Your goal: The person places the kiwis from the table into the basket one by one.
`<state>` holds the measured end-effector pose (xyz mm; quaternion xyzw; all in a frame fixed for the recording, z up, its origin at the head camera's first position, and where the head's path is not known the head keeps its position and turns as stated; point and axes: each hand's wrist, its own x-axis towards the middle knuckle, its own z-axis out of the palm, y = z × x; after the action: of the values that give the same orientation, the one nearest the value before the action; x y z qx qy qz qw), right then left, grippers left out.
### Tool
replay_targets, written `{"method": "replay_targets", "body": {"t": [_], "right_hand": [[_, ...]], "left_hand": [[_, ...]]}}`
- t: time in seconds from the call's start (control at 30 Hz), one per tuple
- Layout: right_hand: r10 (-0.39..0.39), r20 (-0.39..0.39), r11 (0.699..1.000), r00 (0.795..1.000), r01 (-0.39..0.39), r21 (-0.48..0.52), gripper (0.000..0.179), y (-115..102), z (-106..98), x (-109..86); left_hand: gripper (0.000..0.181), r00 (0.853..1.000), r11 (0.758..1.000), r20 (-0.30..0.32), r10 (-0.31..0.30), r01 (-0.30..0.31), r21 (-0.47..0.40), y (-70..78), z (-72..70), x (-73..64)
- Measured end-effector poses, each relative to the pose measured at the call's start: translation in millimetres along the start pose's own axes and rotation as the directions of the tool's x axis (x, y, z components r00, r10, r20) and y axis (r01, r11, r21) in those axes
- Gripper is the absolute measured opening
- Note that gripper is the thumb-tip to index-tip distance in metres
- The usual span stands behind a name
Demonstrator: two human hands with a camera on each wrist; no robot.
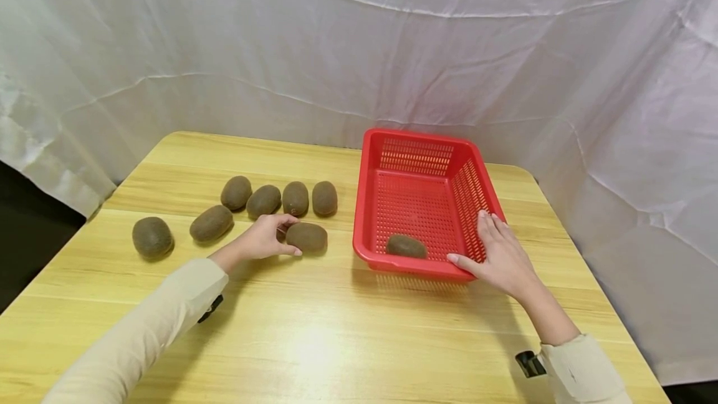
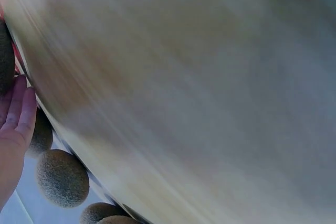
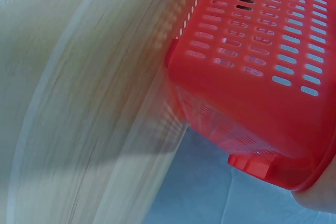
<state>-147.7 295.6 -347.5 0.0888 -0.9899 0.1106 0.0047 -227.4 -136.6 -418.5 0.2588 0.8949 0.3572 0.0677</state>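
Kiwifruit point(image 1: 308, 239), left grip point(image 1: 265, 237) (half spread) at its end, right grip point(image 1: 503, 259) on basket point(image 1: 367, 182)

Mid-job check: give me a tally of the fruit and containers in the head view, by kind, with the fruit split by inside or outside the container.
Red basket: 1
Kiwis outside the basket: 7
Kiwi inside the basket: 1
Total: 9 things, 8 of them kiwis
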Motion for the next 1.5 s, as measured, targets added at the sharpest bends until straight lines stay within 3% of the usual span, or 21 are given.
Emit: {"method": "replay_targets", "body": {"t": [0.5,0.9,1.13,1.5], "right_hand": [[-0.005,-0.014,1.000,1.000,0.005,-0.004,0.104,1,1,-0.4],[-0.005,-0.009,1.000,1.000,0.005,0.003,0.104,0,0,-0.7],[-0.004,-0.006,1.000,1.000,0.004,-0.002,0.104,0,0,-0.9],[-0.008,-0.008,1.000,1.000,0.008,-0.007,0.104,0,0,-0.2]], "left_hand": [[0.058,1.000,0.999,-0.010,-0.017,0.016,-0.043,4.4,0.0,-0.1],[0.056,0.998,0.987,-0.056,-0.043,0.034,-0.159,12.9,-2.1,2.3],[0.057,0.996,0.993,-0.073,-0.051,0.042,-0.111,16.7,-5.7,4.7],[0.056,0.993,0.996,-0.114,-0.017,0.007,-0.094,25.5,-16.4,8.4]]}}
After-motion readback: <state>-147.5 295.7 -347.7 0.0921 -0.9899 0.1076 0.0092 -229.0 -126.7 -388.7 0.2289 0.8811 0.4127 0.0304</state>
